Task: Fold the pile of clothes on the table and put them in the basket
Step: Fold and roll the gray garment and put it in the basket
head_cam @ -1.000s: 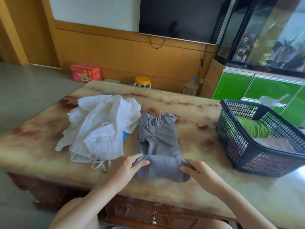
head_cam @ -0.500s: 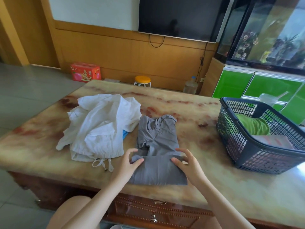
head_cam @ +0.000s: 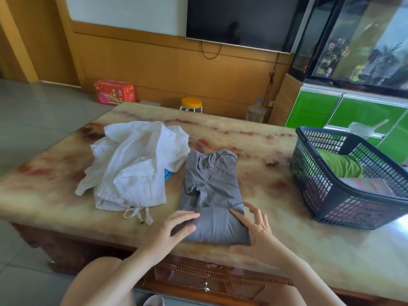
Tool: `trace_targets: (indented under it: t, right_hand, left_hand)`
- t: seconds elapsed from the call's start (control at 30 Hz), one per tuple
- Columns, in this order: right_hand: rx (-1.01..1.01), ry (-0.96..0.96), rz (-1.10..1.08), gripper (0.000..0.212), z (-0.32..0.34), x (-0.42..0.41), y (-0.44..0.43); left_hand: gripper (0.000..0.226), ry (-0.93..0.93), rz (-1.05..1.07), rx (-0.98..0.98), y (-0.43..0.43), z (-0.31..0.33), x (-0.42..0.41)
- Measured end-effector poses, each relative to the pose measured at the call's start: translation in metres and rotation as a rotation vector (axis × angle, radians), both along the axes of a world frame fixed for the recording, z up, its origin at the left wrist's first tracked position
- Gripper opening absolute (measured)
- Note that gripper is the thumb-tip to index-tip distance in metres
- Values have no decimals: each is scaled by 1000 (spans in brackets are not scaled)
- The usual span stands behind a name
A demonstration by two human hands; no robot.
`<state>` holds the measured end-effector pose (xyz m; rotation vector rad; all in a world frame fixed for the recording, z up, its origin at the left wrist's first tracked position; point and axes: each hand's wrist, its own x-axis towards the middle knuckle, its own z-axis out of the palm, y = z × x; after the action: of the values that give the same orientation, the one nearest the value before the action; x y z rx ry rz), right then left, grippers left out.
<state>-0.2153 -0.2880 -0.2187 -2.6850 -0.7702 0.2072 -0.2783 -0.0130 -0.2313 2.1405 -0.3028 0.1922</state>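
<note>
Across the room from me, a dark television [head_cam: 240, 21] hangs on the wall at the upper middle of the frame, with a black cable [head_cam: 210, 56] looping just under it against the wood panelling [head_cam: 154, 69]. On the grey floor [head_cam: 33, 111] along that wall I see a red box [head_cam: 114, 92] at the left, a stool with a yellow seat [head_cam: 191, 104] right of it, and a clear water bottle [head_cam: 256, 111] further right. At the upper right, a fish tank [head_cam: 362, 40] stands on a green cabinet [head_cam: 313, 109].
</note>
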Motion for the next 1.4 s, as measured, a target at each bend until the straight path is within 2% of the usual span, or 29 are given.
trace_targets:
  t: [0.07,0.17,0.27,0.33,0.43,0.5,0.57,0.63,0.7,0.77,0.83,0.9,0.97,1.03,1.07,1.17,1.2,1.23,1.33,1.4]
  right_hand:
    - [32,-16,9,94,0,-2,0]
    - [155,-7,-11,80,-4,1,-2]
    - [186,-81,-54,59,-6,5,-1]
    - [235,-97,-86,63,-1,6,1]
    - [369,-21,-124,64,13,0,4]
    - [536,153,-195,59,26,-7,1]
    - [641,308,-223,51,43,-14,2]
    - [621,358,-258,49,49,-16,8]
    - [575,350,-359,44,43,-12,17]
    - [523,301,-467,39,31,-4,28]
    - [450,229,-585,40,23,0,36]
    - [270,97,-635,42,23,-3,39]
    - [291,-50,-617,42,22,-7,36]
    - [449,-196,-456,45,20,-9,28]
    - [475,-275,-317,43,19,-9,23]
    - [381,-437,47,18,14,-11,11]
    - [342,-389,74,24,15,-13,7]
    - [302,-310,75,35,15,-13,3]
    - [116,-155,132,74,11,-14,-6]
    - [99,-125,144,88,8,-14,-7]
  left_hand:
    - [60,76,-51,56,3,-4,-6]
    - [76,69,-70,149,4,-3,-5]
    - [90,87,-16,-20,3,4,5]
    - [95,52,47,-72,2,7,13]
    - [93,-4,130,-63,2,17,13]
    - [87,-86,217,29,6,23,8]
    - [75,-137,211,47,6,33,1]
    - [62,-46,186,-31,1,37,0]
    - [57,129,203,-130,-4,29,10]
    - [61,277,292,-145,-9,18,19]
    - [67,308,387,-78,-11,8,25]
    - [79,251,412,-85,-10,8,27]
    - [84,55,418,-43,-10,10,24]
    - [78,-235,367,72,-10,10,20]
    - [73,-304,289,103,-11,10,16]
    - [39,-266,87,138,-9,9,4]
    - [30,-225,59,125,-7,7,2]
    - [32,-186,34,115,-4,6,0]
    - [51,-230,-61,251,2,1,-4]
    - [59,-248,-69,350,3,-1,-3]
